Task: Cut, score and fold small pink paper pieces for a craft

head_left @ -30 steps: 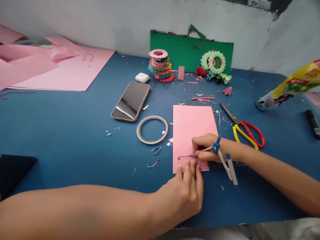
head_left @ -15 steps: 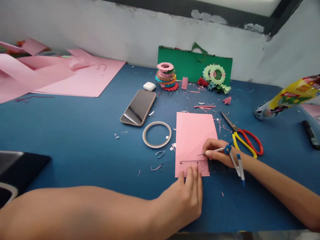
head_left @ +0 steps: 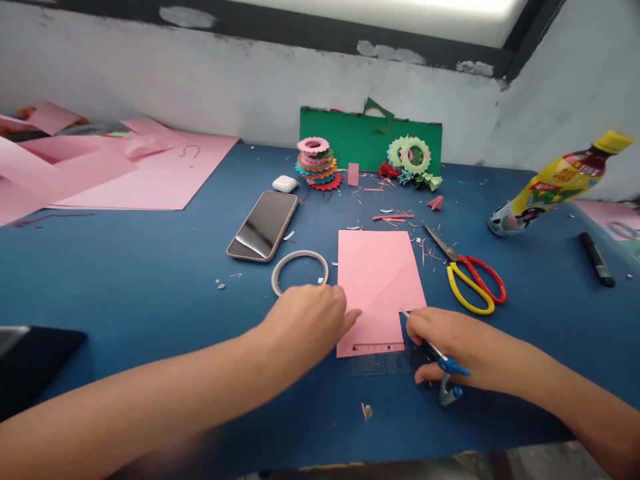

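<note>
A pink sheet of paper (head_left: 377, 267) lies on the blue table, with a faint diagonal crease or shadow across it. My right hand (head_left: 450, 343) grips a blue-and-white drawing compass (head_left: 445, 365), its metal point near the sheet's right edge. A clear ruler (head_left: 377, 363) lies along the sheet's bottom edge, mostly on the table, its right end close to my right fingers. I cannot tell whether the sheet's lower right corner is lifted or covered. My left hand (head_left: 307, 320) is at the sheet's left edge, fingers curled under and thumb over the paper; what they grip is hidden.
Behind my left hand is a tape roll (head_left: 300, 255), partly covered, near a phone (head_left: 263, 227) and a white case (head_left: 285, 184). Scissors (head_left: 467, 270) lie to the right, beyond them a bottle (head_left: 550, 187) and marker (head_left: 597, 259). Stacked paper rings (head_left: 317, 163) stand behind.
My left hand has left the ruler and moved up and left to the sheet's left edge. The ruler sits lower, and my right hand with the compass has come down beside it.
</note>
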`<state>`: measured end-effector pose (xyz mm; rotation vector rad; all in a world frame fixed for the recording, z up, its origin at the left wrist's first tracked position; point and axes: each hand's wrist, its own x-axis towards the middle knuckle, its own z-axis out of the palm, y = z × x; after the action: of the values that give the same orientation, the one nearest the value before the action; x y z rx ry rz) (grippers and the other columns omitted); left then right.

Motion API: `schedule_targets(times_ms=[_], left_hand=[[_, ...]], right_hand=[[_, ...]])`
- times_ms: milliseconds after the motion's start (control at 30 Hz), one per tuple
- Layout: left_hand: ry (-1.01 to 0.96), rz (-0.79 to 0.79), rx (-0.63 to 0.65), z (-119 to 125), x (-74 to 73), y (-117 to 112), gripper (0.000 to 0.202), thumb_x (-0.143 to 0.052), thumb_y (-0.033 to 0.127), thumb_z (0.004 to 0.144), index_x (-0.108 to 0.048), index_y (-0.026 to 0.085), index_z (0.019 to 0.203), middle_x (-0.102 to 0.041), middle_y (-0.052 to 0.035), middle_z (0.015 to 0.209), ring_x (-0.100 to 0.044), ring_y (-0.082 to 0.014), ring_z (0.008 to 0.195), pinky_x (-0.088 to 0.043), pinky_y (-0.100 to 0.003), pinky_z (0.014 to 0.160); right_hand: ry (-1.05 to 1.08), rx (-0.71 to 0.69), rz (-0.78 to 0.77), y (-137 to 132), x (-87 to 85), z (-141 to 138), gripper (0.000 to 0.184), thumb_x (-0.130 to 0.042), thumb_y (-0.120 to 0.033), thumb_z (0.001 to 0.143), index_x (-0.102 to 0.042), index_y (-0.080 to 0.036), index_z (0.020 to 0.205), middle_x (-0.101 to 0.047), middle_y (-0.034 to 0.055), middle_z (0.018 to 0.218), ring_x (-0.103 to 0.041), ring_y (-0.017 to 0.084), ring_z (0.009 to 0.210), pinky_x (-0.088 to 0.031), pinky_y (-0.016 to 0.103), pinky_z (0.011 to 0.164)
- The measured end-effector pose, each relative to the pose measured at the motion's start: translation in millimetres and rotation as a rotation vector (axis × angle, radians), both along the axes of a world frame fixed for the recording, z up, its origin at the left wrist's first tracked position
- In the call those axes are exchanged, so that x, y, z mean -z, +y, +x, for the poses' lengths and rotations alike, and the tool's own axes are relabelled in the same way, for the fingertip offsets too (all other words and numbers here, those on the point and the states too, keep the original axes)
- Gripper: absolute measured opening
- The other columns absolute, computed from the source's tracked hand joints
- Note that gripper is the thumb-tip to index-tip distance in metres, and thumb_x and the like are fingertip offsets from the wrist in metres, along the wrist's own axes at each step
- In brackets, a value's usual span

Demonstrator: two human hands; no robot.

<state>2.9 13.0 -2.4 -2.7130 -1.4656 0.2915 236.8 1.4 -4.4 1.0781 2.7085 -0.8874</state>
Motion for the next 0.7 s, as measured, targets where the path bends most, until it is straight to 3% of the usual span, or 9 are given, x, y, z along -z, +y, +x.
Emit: schedule_targets(times_ms=[100,167,267,333,400,500,567,633,700], left_hand=[[-0.073,-0.058,-0.107,-2,3.9,21,0.046,-0.040,0.051,0.089,-0.061,0.010,0.085,-0.065,-0.0123,0.071,-0.064,-0.0295,0.064,-0.043,-0.032,0.049],[-0.158,-0.077,-0.155,-2,9.7,27,0.050,-0.042,0.050,0.088,-0.056,0.007,0.106,-0.067,-0.0139,0.080,-0.065,-0.0325,0.074,-0.046,-0.035,0.056],[-0.358,-0.150,-0.163,-2,17.0,29,0.070,-0.050,0.044,0.084,-0.025,0.007,0.139,-0.064,-0.0172,0.105,-0.062,-0.0337,0.094,-0.049,-0.041,0.073],[-0.588,-0.262,-0.172,-1,20.1,31,0.087,-0.057,0.041,0.081,-0.006,0.012,0.145,-0.047,-0.0204,0.132,-0.054,-0.0324,0.111,-0.048,-0.040,0.083],[-0.872,-0.412,-0.243,1,22.2,34,0.094,-0.061,0.040,0.077,0.000,0.018,0.145,-0.023,-0.0189,0.148,-0.043,-0.0311,0.124,-0.050,-0.035,0.083],[-1.268,-0.641,-0.439,5,23.7,41,0.086,-0.065,0.034,0.075,-0.012,0.021,0.142,-0.015,-0.0153,0.151,-0.030,-0.0292,0.133,-0.054,-0.030,0.077],[-1.437,-0.732,-0.567,9,24.3,44,0.077,-0.068,0.027,0.073,-0.025,0.020,0.136,-0.019,-0.0154,0.149,-0.034,-0.0285,0.130,-0.055,-0.029,0.073],[-1.490,-0.787,-0.631,10,25.9,45,0.069,-0.069,0.023,0.071,-0.034,0.019,0.130,-0.026,-0.0161,0.145,-0.047,-0.0262,0.118,-0.055,-0.026,0.065],[-1.413,-0.881,-0.575,10,29.0,44,0.062,-0.068,0.022,0.071,-0.040,0.018,0.126,-0.043,-0.0157,0.132,-0.058,-0.0209,0.097,-0.052,-0.023,0.055]], right_hand=[[-0.031,0.062,-0.025,-6,-4.9,0,0.025,-0.064,-0.017,0.077,-0.041,-0.019,0.085,-0.051,0.0009,0.087,-0.047,0.014,0.075,-0.034,0.025,0.063],[-0.034,0.079,-0.041,-8,-6.9,-1,0.025,-0.063,-0.013,0.076,-0.040,-0.019,0.084,-0.051,0.0011,0.086,-0.047,0.015,0.075,-0.034,0.025,0.063],[-0.036,0.101,-0.054,-11,-8.2,-2,0.024,-0.059,-0.010,0.074,-0.040,-0.019,0.085,-0.052,0.0018,0.087,-0.047,0.015,0.075,-0.035,0.026,0.064],[-0.022,0.112,-0.076,-11,-8.4,-3,0.024,-0.057,-0.007,0.073,-0.041,-0.019,0.086,-0.052,0.0023,0.088,-0.047,0.015,0.075,-0.036,0.026,0.064],[0.009,0.114,-0.107,-11,-8.1,-3,0.026,-0.056,-0.005,0.071,-0.041,-0.019,0.087,-0.051,0.0027,0.090,-0.047,0.015,0.077,-0.037,0.026,0.066],[0.051,0.118,-0.132,-12,-7.4,-2,0.028,-0.055,-0.004,0.069,-0.042,-0.019,0.089,-0.051,0.0032,0.092,-0.047,0.015,0.080,-0.038,0.027,0.069],[0.069,0.115,-0.140,-12,-6.9,-1,0.028,-0.054,-0.004,0.069,-0.042,-0.019,0.090,-0.051,0.0034,0.093,-0.046,0.015,0.081,-0.038,0.028,0.070],[0.086,0.094,-0.146,-11,-6.2,0,0.028,-0.052,-0.003,0.069,-0.042,-0.018,0.091,-0.050,0.0036,0.093,-0.046,0.015,0.081,-0.038,0.028,0.072],[0.107,0.063,-0.148,-10,-4.9,1,0.028,-0.051,-0.003,0.070,-0.042,-0.018,0.091,-0.050,0.0035,0.093,-0.045,0.015,0.081,-0.038,0.027,0.072]])
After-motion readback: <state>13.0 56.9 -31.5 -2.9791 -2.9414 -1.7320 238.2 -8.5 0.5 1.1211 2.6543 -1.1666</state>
